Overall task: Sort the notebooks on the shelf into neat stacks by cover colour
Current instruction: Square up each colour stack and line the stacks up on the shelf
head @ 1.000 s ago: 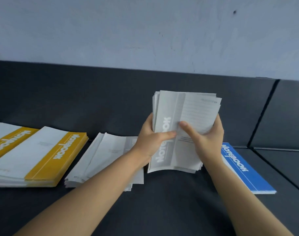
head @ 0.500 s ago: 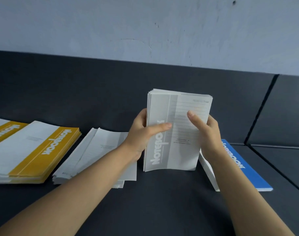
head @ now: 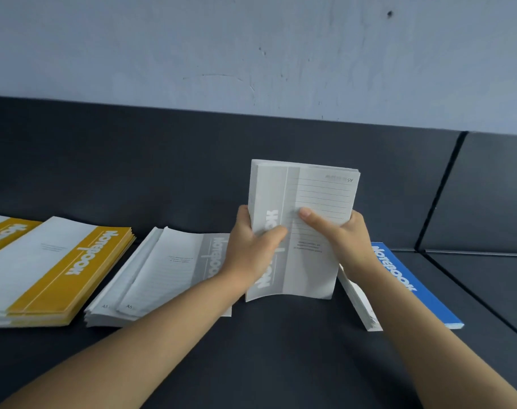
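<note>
Head view, looking down at the dark shelf (head: 281, 355). Both my hands are on a bundle of grey notebooks (head: 320, 196), stood upright on its lower edge near the middle of the shelf, cover facing me, print upside down. My left hand (head: 251, 249) grips the left edge: thumb laid flat across the grey band of the cover, the other fingers wrapped behind and hidden. My right hand (head: 344, 237) grips the right edge the same way: thumb pressed on the lined part of the cover, fingers curled round the back, out of sight. The bundle's near-left corner bows a little where it meets the shelf. Left of the bundle, partly under my left forearm, a grey stack (head: 163, 270) lies flat, its top copies slid out of line. Further left lies a yellow stack (head: 59, 267), edges fairly even, and a second yellow stack (head: 3, 231) is cut off by the left border. Right of the bundle, behind my right wrist, a blue notebook (head: 410, 281) lies flat on top of a pile; how many copies lie under it I cannot tell. A pale scuffed wall (head: 251, 54) rises behind the far edge of the shelf.
</note>
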The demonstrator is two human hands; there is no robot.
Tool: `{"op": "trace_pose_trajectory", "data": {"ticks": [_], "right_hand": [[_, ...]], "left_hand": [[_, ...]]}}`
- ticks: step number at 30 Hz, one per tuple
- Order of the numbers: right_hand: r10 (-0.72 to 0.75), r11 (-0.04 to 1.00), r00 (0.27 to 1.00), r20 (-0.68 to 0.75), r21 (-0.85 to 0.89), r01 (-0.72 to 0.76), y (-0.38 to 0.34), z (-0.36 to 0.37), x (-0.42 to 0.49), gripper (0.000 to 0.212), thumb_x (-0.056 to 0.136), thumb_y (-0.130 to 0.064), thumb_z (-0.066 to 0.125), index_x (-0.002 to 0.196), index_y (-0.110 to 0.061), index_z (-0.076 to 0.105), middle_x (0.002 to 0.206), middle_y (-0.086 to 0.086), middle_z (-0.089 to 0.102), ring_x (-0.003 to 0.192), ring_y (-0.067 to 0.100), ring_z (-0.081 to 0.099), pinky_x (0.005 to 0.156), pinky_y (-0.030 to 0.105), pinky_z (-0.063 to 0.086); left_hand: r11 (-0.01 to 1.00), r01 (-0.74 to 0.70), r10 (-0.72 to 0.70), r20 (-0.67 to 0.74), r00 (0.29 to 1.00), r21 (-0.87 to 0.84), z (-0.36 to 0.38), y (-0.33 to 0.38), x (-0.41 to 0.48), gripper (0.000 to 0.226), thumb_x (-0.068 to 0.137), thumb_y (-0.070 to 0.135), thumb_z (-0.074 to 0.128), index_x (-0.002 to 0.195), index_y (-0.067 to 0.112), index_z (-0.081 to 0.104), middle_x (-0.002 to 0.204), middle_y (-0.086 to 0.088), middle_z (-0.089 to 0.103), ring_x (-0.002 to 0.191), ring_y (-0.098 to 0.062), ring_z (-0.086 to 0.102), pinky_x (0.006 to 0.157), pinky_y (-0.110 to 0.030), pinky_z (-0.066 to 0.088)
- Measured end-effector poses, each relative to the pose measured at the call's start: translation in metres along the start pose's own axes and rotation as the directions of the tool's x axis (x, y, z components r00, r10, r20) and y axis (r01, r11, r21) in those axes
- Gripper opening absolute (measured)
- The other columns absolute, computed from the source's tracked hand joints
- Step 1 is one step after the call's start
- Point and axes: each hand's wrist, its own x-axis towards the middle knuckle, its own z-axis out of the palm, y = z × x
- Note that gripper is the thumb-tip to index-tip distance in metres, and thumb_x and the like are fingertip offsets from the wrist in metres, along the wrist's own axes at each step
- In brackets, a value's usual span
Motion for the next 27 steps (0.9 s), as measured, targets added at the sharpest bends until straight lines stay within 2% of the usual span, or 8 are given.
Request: {"op": "trace_pose_trajectory", "data": {"ticks": [3, 5, 12, 16, 19, 22, 24, 27], "right_hand": [[0.004, 0.999, 0.997, -0.079, -0.034, -0.007, 0.000, -0.007, 0.001, 0.021, 0.076, -0.024, 0.078, 0.095, -0.020, 0.070, 0.087, -0.008, 0.075, 0.079, 0.009, 0.072, 0.062, 0.022, 0.056], [0.053, 0.997, 0.995, -0.087, -0.046, -0.057, -0.001, -0.008, 0.003, 0.017, 0.076, -0.024, 0.079, 0.090, -0.020, 0.070, 0.081, -0.009, 0.075, 0.072, 0.009, 0.072, 0.057, 0.022, 0.056], [0.229, 0.911, 0.965, -0.128, -0.321, -0.259, 0.017, -0.010, 0.012, 0.049, 0.067, -0.044, 0.082, 0.104, -0.019, 0.061, 0.094, -0.006, 0.071, 0.080, 0.015, 0.071, 0.074, 0.036, 0.058], [0.175, 0.805, 0.978, -0.117, -0.554, -0.211, 0.025, -0.007, 0.011, 0.058, 0.073, -0.039, 0.079, 0.121, -0.020, 0.054, 0.109, -0.010, 0.061, 0.088, 0.007, 0.057, 0.071, 0.023, 0.046], [0.207, 0.667, 0.977, -0.061, -0.722, -0.186, 0.028, -0.002, 0.006, 0.060, 0.084, -0.040, 0.068, 0.137, -0.023, 0.043, 0.128, -0.003, 0.052, 0.102, 0.014, 0.050, 0.079, 0.024, 0.038], [0.170, 0.593, 0.985, 0.002, -0.799, -0.101, 0.031, 0.001, 0.005, 0.066, 0.083, -0.039, 0.069, 0.140, -0.020, 0.042, 0.150, 0.001, 0.035, 0.128, 0.017, 0.044, 0.091, 0.023, 0.035], [0.178, 0.580, 0.983, 0.042, -0.811, -0.071, 0.031, 0.002, 0.004, 0.067, 0.083, -0.040, 0.070, 0.140, -0.019, 0.043, 0.156, 0.001, 0.024, 0.133, 0.015, 0.039, 0.092, 0.020, 0.031], [0.253, 0.472, 0.956, 0.148, -0.881, 0.011, 0.034, 0.005, -0.001, 0.057, 0.086, -0.046, 0.062, 0.134, -0.018, 0.049, 0.142, -0.001, 0.046, 0.126, 0.018, 0.046, 0.095, 0.024, 0.035]], "left_hand": [[0.943, 0.021, -0.085, 0.180, 0.980, 0.332, -0.014, 0.014, 0.006, 0.032, 0.086, 0.024, 0.056, 0.115, 0.018, 0.043, 0.102, 0.007, 0.057, 0.095, -0.010, 0.056, 0.081, -0.030, 0.046], [0.916, 0.002, -0.105, 0.235, 0.966, 0.400, -0.021, 0.019, 0.009, 0.035, 0.088, 0.027, 0.055, 0.118, 0.019, 0.040, 0.104, 0.008, 0.055, 0.095, -0.006, 0.054, 0.080, -0.027, 0.044], [0.927, 0.324, -0.362, 0.229, 0.903, 0.186, -0.032, 0.011, 0.025, 0.034, 0.076, 0.015, 0.067, 0.106, 0.003, 0.056, 0.082, -0.006, 0.067, 0.071, -0.021, 0.066, 0.060, -0.032, 0.053], [0.900, 0.377, -0.420, 0.203, 0.885, 0.219, -0.030, 0.001, 0.029, 0.040, 0.067, 0.016, 0.070, 0.101, -0.001, 0.057, 0.079, -0.010, 0.063, 0.065, -0.023, 0.063, 0.056, -0.030, 0.050], [0.891, 0.319, -0.383, 0.159, 0.910, 0.322, -0.024, -0.001, 0.026, 0.056, 0.059, 0.024, 0.070, 0.109, 0.004, 0.058, 0.097, -0.011, 0.067, 0.075, -0.022, 0.065, 0.053, -0.027, 0.049], [0.859, 0.183, -0.273, 0.125, 0.954, 0.479, -0.020, -0.006, 0.020, 0.054, 0.057, 0.033, 0.067, 0.105, 0.013, 0.056, 0.105, -0.003, 0.064, 0.091, -0.020, 0.063, 0.072, -0.034, 0.051], [0.772, 0.027, -0.169, 0.163, 0.972, 0.635, -0.018, -0.007, 0.015, 0.051, 0.070, 0.028, 0.068, 0.116, 0.015, 0.051, 0.120, -0.001, 0.057, 0.105, -0.019, 0.057, 0.083, -0.032, 0.047], [0.542, -0.185, -0.052, 0.252, 0.966, 0.820, -0.014, -0.010, 0.009, 0.058, 0.088, 0.020, 0.057, 0.141, 0.014, 0.033, 0.144, -0.002, 0.036, 0.126, -0.021, 0.043, 0.090, -0.027, 0.036]]}}
